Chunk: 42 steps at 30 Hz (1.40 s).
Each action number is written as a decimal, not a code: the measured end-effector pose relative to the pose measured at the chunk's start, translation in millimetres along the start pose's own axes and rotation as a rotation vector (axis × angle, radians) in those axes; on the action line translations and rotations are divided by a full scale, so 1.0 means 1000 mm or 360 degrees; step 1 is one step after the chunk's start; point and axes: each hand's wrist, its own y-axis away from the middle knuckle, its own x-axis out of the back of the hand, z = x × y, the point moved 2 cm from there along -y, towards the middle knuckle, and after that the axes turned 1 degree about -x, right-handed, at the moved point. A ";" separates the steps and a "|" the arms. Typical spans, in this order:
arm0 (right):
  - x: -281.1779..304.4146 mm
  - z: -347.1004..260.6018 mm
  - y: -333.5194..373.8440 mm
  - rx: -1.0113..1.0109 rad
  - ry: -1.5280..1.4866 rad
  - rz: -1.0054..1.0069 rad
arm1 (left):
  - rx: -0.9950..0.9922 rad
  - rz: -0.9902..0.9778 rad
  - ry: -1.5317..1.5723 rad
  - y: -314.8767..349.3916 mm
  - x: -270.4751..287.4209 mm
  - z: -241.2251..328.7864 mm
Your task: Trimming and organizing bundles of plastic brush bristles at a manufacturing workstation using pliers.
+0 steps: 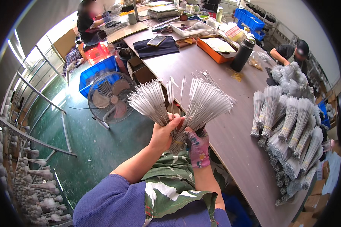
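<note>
A large bundle of thin wire brushes [210,99] with white bristle tips stands upright in front of me, fanned into two clumps with a few single brushes between them. Bare, my left hand [166,130] is closed round the stems of the left clump, thumb on top. My right hand [198,147], in a pink patterned glove, grips the stems of the right clump. Below the hands the wire ends come together near a yellowish band, close to my green leaf-patterned apron [170,178].
Many banded brush bundles [291,128] are piled on the table [238,143] to my right. Farther off stand a black bottle [243,55], an orange box [216,51] and a phone [156,41] on dark cloth. A floor fan [113,99] is at left. Two people work nearby.
</note>
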 end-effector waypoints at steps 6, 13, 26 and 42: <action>-0.005 0.003 -0.001 -0.0003 -0.0108 -0.0039 | -0.0078 -0.0073 0.0085 0.000 0.007 -0.001; -0.006 0.008 -0.001 0.0122 0.0211 -0.0105 | 0.0004 -0.0005 -0.0179 0.009 -0.002 0.002; -0.011 0.014 0.002 0.0015 -0.0274 0.0018 | -0.0168 0.0271 -0.0080 0.006 -0.001 0.007; -0.045 0.010 -0.015 -0.0044 -0.0133 0.0096 | -0.0533 0.0176 -0.0217 0.008 0.012 0.022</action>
